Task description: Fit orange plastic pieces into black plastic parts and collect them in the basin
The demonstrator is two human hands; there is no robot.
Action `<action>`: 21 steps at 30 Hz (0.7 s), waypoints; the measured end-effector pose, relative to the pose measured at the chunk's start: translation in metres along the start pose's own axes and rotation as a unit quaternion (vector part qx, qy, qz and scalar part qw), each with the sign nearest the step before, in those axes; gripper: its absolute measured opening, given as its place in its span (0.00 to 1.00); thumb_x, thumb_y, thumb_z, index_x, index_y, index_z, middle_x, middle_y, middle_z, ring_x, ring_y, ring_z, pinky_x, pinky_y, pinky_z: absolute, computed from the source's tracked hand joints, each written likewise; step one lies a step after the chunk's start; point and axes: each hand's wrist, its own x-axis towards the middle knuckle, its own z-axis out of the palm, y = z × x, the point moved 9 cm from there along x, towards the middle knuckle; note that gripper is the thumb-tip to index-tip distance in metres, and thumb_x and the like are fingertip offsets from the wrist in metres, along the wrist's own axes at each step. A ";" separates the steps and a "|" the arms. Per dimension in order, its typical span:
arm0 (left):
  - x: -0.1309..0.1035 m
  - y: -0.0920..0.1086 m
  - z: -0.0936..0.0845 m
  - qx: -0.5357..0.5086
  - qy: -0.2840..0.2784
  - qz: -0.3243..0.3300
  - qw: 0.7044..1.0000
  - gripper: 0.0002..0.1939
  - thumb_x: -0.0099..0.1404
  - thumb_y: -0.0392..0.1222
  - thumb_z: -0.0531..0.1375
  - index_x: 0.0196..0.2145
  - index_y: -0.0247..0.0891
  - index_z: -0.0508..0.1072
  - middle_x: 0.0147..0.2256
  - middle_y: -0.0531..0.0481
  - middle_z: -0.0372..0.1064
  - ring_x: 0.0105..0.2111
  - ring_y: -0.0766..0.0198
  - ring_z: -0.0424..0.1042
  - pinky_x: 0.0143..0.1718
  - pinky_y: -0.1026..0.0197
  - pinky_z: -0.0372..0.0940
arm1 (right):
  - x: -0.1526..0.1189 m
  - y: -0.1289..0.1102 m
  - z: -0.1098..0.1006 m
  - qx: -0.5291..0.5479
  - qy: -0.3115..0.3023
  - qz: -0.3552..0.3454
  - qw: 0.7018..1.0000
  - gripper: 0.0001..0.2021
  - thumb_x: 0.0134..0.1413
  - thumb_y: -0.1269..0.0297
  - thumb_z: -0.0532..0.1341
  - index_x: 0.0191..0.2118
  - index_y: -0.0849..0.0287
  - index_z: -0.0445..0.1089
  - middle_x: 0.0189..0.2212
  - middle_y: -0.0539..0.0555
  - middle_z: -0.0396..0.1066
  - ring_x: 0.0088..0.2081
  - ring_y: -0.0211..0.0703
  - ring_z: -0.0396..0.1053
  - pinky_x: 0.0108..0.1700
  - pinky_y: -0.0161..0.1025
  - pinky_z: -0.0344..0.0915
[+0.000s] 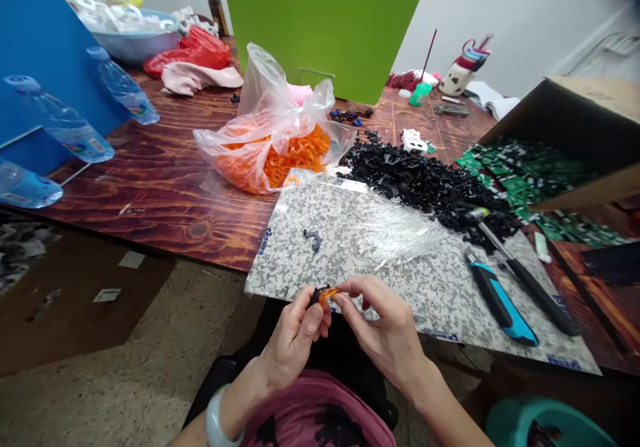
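Observation:
Close to my body, just off the front edge of the speckled board (310, 200), my left hand (295, 330) pinches a small black plastic part (316, 295). An orange plastic piece (327, 295) lies against that part, and the thumb and fingertips of my right hand (383, 323) close on its right end. How the two pieces fit together is too small to tell. On the board beyond my hands lies a single dark grey plastic part (314, 239). A heap of black plastic parts (415, 177) and a pile of thin clear strips (397, 233) are farther right.
A clear bag of orange pieces (280, 157) stands at the back of the board. Blue-handled cutters (505, 307) and a black-handled tool (537, 287) lie at the right. Beyond them a cardboard box (590, 133) spills green circuit boards (520, 167). Water bottles (65, 123) are at left.

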 end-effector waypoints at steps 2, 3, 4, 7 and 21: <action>0.001 0.001 0.003 0.003 -0.006 0.007 1.000 0.21 0.67 0.58 0.46 0.35 0.37 0.63 0.27 0.52 0.63 0.25 0.66 0.62 0.27 0.64 0.59 | 0.000 0.000 -0.001 -0.001 0.018 -0.005 1.000 0.04 0.58 0.70 0.57 0.37 0.58 0.69 0.34 0.54 0.73 0.37 0.41 0.70 0.38 0.37 0.68; 0.001 0.002 0.003 0.010 -0.005 0.009 1.000 0.20 0.68 0.57 0.46 0.34 0.37 0.63 0.26 0.52 0.62 0.25 0.66 0.62 0.27 0.64 0.59 | -0.001 0.000 -0.001 0.004 0.024 -0.006 1.000 0.04 0.58 0.70 0.57 0.37 0.57 0.69 0.34 0.54 0.73 0.37 0.41 0.70 0.38 0.38 0.69; 0.001 0.002 0.004 0.018 -0.005 0.011 1.000 0.20 0.68 0.57 0.46 0.34 0.37 0.63 0.26 0.53 0.62 0.25 0.66 0.62 0.27 0.64 0.59 | -0.002 0.000 -0.001 0.011 0.029 -0.006 0.999 0.04 0.58 0.70 0.57 0.38 0.57 0.69 0.35 0.55 0.73 0.37 0.41 0.71 0.38 0.37 0.69; 0.002 0.003 0.005 0.038 -0.006 0.015 0.999 0.18 0.69 0.54 0.46 0.33 0.38 0.63 0.26 0.53 0.62 0.25 0.67 0.62 0.27 0.64 0.59 | -0.004 0.001 -0.001 0.027 0.036 -0.005 0.999 0.04 0.57 0.70 0.58 0.38 0.58 0.69 0.35 0.55 0.74 0.37 0.40 0.72 0.36 0.36 0.70; 0.000 0.008 0.008 0.118 -0.009 0.050 0.992 0.13 0.71 0.45 0.45 0.32 0.39 0.62 0.25 0.54 0.63 0.24 0.67 0.62 0.26 0.65 0.59 | -0.012 0.010 -0.001 0.062 0.040 0.035 0.997 0.04 0.57 0.70 0.59 0.37 0.58 0.71 0.36 0.55 0.75 0.38 0.41 0.73 0.35 0.34 0.72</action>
